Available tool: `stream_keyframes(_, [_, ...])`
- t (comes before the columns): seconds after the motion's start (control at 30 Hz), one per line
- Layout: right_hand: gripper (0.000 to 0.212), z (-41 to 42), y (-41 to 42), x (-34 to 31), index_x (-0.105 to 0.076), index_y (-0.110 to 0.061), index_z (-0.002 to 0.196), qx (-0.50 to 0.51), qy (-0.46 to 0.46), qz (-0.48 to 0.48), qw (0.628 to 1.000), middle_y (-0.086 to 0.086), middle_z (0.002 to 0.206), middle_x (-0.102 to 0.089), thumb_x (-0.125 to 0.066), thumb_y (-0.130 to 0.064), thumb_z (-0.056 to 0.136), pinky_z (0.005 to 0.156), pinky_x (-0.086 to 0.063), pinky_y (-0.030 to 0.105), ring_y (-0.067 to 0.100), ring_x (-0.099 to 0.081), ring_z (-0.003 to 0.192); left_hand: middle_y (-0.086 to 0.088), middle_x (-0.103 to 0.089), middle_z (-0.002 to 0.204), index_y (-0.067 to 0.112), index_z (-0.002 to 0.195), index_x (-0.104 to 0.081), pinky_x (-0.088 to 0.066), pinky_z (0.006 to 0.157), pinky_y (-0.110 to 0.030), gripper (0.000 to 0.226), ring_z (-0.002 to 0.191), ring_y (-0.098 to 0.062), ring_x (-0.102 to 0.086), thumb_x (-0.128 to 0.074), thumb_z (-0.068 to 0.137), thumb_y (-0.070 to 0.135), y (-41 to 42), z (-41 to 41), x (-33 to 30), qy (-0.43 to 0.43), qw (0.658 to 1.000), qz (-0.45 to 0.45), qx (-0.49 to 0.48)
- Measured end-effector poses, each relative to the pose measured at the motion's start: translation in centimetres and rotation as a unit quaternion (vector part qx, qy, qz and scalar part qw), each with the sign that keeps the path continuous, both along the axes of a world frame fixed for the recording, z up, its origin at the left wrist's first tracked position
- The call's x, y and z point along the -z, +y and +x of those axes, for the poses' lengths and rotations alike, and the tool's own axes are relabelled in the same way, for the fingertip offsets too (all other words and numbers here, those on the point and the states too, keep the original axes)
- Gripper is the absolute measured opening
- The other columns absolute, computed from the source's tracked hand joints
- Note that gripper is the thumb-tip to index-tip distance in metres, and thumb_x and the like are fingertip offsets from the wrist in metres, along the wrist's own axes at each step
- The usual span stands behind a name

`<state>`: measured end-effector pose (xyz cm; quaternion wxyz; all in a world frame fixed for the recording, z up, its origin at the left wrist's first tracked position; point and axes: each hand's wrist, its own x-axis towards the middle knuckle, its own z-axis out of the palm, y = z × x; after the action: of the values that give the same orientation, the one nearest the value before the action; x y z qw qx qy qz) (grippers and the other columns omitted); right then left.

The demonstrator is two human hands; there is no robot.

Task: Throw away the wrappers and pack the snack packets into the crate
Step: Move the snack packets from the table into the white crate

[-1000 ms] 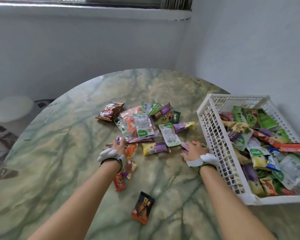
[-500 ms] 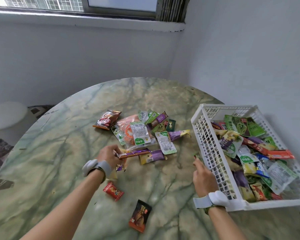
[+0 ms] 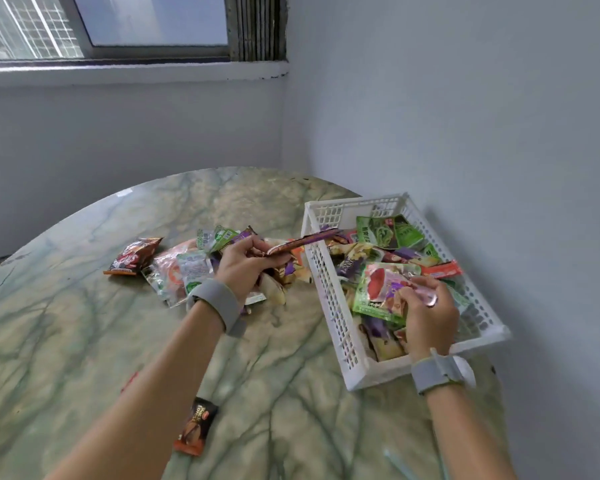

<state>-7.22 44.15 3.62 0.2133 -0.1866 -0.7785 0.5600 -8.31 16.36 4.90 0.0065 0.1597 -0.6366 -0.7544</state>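
Observation:
My left hand (image 3: 245,266) grips a long purple-and-orange snack packet (image 3: 302,241) whose far end reaches over the near-left wall of the white crate (image 3: 329,299). More small packets bunch under that hand. My right hand (image 3: 426,311) is inside the crate, closed on a small pink wrapper (image 3: 425,296), just above a green-and-red packet (image 3: 378,289). The crate holds several packets. A pile of snack packets (image 3: 187,268) lies on the table left of my left hand.
The green marble round table (image 3: 66,323) carries a brown-red packet (image 3: 134,259) at the pile's left, a dark orange packet (image 3: 194,429) near my left forearm and a red one partly hidden by that arm. White walls stand close behind and right of the crate.
My left hand lifted packets from the table and swung right to the crate. My right hand moved from the crate's outer wall into the crate. The view tilted up.

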Motion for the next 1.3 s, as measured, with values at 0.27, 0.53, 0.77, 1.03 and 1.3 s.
stream_keyframes(0.27, [0.022,-2.1,11.1,2.3,-0.068,-0.013,0.103,-0.15,-0.198,0.178,0.952,0.012,0.125,-0.061,-0.073,-0.015,0.082,0.066,-0.039,0.014,0.021,-0.062,0.099,-0.005,-0.067,0.091,0.026,0.093,-0.059,-0.058,0.078,-0.043,0.03,0.088,-0.029,-0.068,-0.08,0.071,0.025,14.9,-2.5,4.0,-0.097,0.985,-0.129,0.069])
stream_keyframes(0.53, [0.016,-1.0,12.4,6.3,-0.068,-0.027,0.095,-0.141,-0.112,0.227,0.957,-0.009,0.098,-0.067,-0.063,-0.014,0.086,0.081,-0.051,0.03,0.019,-0.064,0.095,-0.007,-0.04,0.146,0.019,0.147,-0.027,-0.026,0.113,-0.044,0.059,0.14,-0.035,-0.025,-0.049,0.092,0.022,19.5,-0.9,9.0,-0.052,0.744,-0.59,0.309])
stream_keyframes(0.77, [0.019,-1.5,8.3,4.4,-0.071,-0.023,0.085,-0.121,-0.078,0.175,0.974,-0.007,0.084,-0.07,-0.059,-0.008,0.087,0.071,-0.055,0.033,0.015,-0.066,0.078,-0.008,-0.022,0.158,0.021,0.145,-0.03,-0.006,0.121,-0.048,0.062,0.149,-0.03,-0.007,-0.04,0.094,0.054,12.6,0.1,9.4,0.059,0.744,-0.65,0.146])
stream_keyframes(1.03, [0.02,-0.8,-4.8,4.2,-0.071,-0.016,0.085,-0.304,-0.082,0.136,0.939,-0.006,0.08,-0.073,-0.058,-0.001,0.084,0.068,-0.053,0.018,0.004,-0.065,0.071,-0.008,-0.044,0.139,0.026,0.132,-0.047,-0.036,0.104,-0.042,0.058,0.126,-0.033,-0.039,-0.059,0.081,0.052,-8.0,6.7,11.3,-0.185,0.722,-0.658,0.113])
stream_keyframes(1.3, [0.068,1.1,-21.5,12.5,-0.045,-0.024,0.135,-0.425,-0.2,0.307,0.828,0.017,0.137,-0.039,-0.073,-0.031,0.074,0.099,-0.039,0.037,0.035,-0.042,0.124,-0.014,0.027,0.157,0.049,0.148,-0.001,-0.02,0.114,-0.06,0.133,0.139,-0.06,-0.003,-0.066,0.038,0.087,-11.0,16.7,14.1,-0.402,0.682,-0.553,0.258])
